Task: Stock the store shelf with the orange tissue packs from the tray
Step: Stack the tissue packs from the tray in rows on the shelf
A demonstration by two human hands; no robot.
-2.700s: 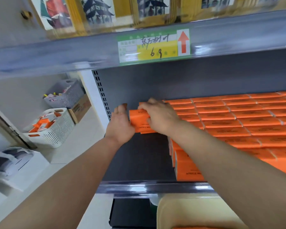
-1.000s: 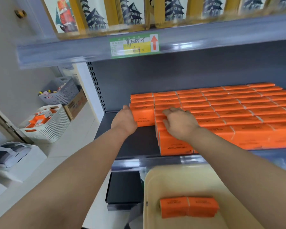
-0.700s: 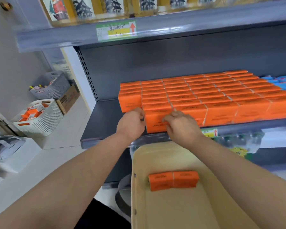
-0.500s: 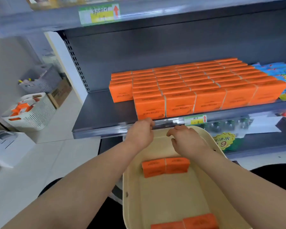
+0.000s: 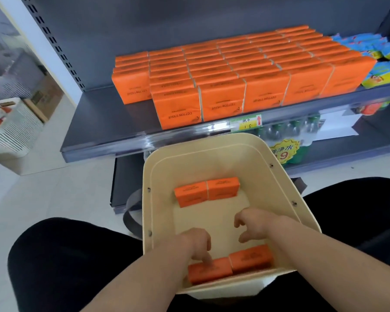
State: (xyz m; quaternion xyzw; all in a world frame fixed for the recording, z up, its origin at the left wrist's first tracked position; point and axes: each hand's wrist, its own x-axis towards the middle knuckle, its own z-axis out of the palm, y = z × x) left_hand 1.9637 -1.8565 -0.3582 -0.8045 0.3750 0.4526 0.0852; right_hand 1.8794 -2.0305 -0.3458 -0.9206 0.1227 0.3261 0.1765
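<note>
Packs in tray: we count four orange tissue packs lying flat. The near-left pack [image 5: 209, 271] and near-right pack [image 5: 251, 258] touch side by side at the tray's 6 o'clock end. The far pair [image 5: 206, 191] lies toward 12 o'clock, well apart from them.
Left hand [image 5: 196, 243]: fingers bent down, fingertips touching the top of the near-left pack. Nothing wraps round it, so we log this one of the hands as released.
Right hand [image 5: 254, 228]: hovers over the tray floor, just at 12 o'clock of the near-right pack. Fingers loosely curled, grasping nothing.
Tray [image 5: 279, 176]: cream, deep-walled, between the person's dark-clad knees.
Shelf [image 5: 95, 122]: dark grey, at 12 o'clock from the tray.
Stocked packs [image 5: 266, 70]: tight rows, front faces printed "COTTON TISSUE".
Price tag [image 5: 245, 122]: on the shelf's front edge.
Blue packs [image 5: 383, 50]: at 2 o'clock, just beside the orange block.
White basket [image 5: 11, 129]: on the floor at 9 o'clock.
</note>
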